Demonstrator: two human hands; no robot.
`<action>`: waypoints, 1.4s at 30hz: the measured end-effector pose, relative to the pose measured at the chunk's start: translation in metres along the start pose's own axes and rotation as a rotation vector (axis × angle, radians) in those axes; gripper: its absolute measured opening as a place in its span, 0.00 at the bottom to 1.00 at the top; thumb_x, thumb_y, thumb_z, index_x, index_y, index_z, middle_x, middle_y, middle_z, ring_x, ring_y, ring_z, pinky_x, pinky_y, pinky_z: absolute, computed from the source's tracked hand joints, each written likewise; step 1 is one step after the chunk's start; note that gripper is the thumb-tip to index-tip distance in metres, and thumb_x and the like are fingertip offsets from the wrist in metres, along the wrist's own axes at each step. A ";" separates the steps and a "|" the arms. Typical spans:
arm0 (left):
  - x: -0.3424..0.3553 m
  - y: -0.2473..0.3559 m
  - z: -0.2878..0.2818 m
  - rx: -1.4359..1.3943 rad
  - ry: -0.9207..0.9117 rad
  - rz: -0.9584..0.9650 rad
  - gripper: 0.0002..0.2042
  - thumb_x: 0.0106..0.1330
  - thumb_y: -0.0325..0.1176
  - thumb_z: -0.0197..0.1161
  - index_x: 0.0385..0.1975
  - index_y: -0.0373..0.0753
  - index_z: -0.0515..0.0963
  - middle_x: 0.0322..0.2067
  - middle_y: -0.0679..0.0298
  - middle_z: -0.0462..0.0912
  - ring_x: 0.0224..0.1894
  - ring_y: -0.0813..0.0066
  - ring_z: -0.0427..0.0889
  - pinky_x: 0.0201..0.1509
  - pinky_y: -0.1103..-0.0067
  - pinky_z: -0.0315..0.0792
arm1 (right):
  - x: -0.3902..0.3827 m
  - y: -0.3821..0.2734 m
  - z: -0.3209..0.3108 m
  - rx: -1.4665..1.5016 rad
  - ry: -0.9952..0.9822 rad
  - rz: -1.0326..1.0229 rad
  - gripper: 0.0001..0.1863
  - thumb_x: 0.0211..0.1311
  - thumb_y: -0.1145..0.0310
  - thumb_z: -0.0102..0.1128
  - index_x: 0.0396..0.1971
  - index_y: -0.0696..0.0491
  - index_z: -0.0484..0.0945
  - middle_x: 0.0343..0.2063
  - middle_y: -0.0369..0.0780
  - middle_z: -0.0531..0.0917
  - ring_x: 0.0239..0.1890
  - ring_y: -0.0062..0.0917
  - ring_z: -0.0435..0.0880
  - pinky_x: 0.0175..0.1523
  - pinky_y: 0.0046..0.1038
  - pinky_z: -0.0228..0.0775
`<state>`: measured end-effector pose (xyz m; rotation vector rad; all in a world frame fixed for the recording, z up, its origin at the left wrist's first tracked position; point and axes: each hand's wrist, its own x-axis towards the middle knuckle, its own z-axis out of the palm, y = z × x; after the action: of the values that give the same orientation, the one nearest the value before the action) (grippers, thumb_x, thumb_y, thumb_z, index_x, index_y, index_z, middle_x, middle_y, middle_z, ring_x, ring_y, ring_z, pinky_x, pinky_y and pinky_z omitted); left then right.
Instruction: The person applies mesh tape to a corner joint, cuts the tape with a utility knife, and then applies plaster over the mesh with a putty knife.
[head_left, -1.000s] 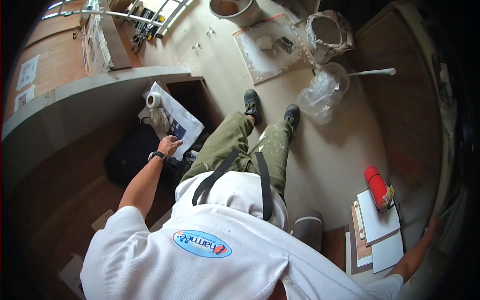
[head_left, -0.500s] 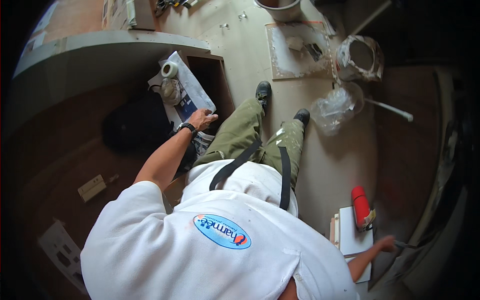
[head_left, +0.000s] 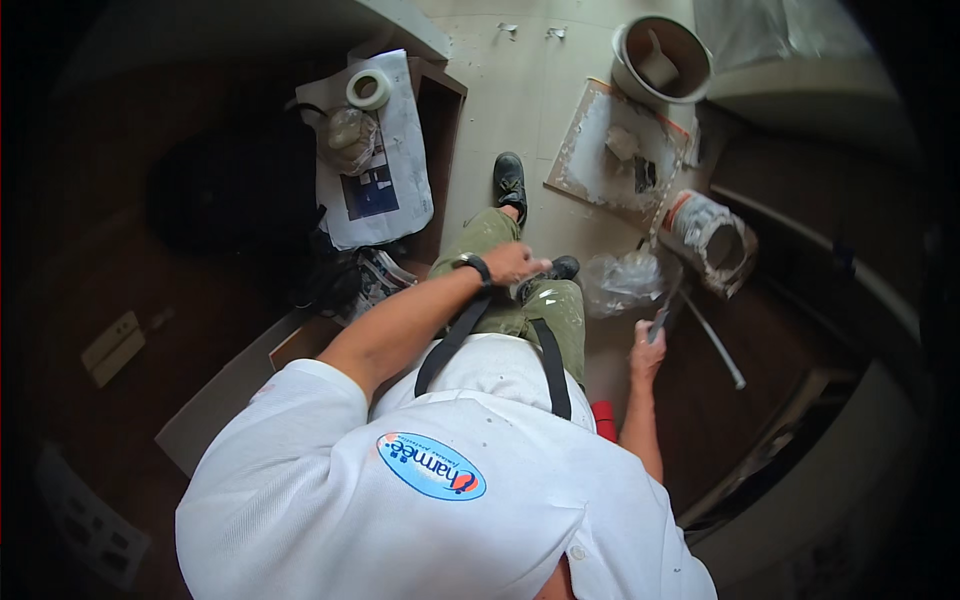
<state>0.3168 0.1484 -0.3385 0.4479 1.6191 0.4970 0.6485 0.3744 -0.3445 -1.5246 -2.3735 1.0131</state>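
Observation:
My left hand [head_left: 514,263], with a black watch [head_left: 476,266] at its wrist, hovers over my green trousers. Its index finger stretches out to the right, and nothing shows in the hand. To the right, my right hand [head_left: 648,356] is closed round a slim grey tool [head_left: 658,325], whose exact kind I cannot make out. Just beyond that tool lies a crumpled clear plastic bag [head_left: 622,283] on the floor. A long thin white stick [head_left: 714,342] lies beside it.
A paint-crusted bucket [head_left: 722,245] lies tilted near a plaster-smeared board [head_left: 610,150]. Behind stands a large bucket [head_left: 662,62] with a scoop inside. At left, white paper [head_left: 405,170] holds a tape roll [head_left: 368,89] and a bagged lump [head_left: 350,135]. A red cylinder [head_left: 603,420] shows beside my shirt.
My left hand has moved right, away from the paper-topped box. My right hand has come forward from the lower right with the grey tool. The whole view has shifted.

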 end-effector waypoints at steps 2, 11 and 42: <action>0.023 -0.015 0.027 0.079 -0.008 0.107 0.42 0.67 0.75 0.49 0.24 0.31 0.82 0.22 0.51 0.80 0.29 0.56 0.80 0.42 0.65 0.74 | 0.080 -0.036 -0.019 -0.029 -0.142 0.239 0.25 0.68 0.53 0.61 0.56 0.57 0.78 0.19 0.35 0.75 0.14 0.20 0.72 0.22 0.27 0.68; -0.035 0.050 -0.067 -0.666 -0.309 0.119 0.39 0.72 0.73 0.46 0.36 0.36 0.84 0.24 0.70 0.68 0.27 0.76 0.63 0.33 0.76 0.60 | 0.252 -0.236 0.031 0.096 -0.311 0.140 0.12 0.71 0.58 0.64 0.43 0.50 0.78 0.21 0.28 0.72 0.18 0.12 0.68 0.22 0.20 0.59; 0.082 -0.144 -0.317 0.613 1.538 -0.497 0.30 0.65 0.34 0.69 0.68 0.38 0.71 0.53 0.53 0.82 0.65 0.54 0.74 0.75 0.54 0.57 | 0.438 -0.521 0.584 0.792 -0.980 -0.431 0.17 0.69 0.53 0.66 0.34 0.54 0.83 0.15 0.32 0.75 0.15 0.13 0.69 0.20 0.19 0.60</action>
<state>-0.0067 0.0567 -0.4602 -0.0083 3.2765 -0.1877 -0.2183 0.3442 -0.5746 -0.1994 -2.0475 2.5014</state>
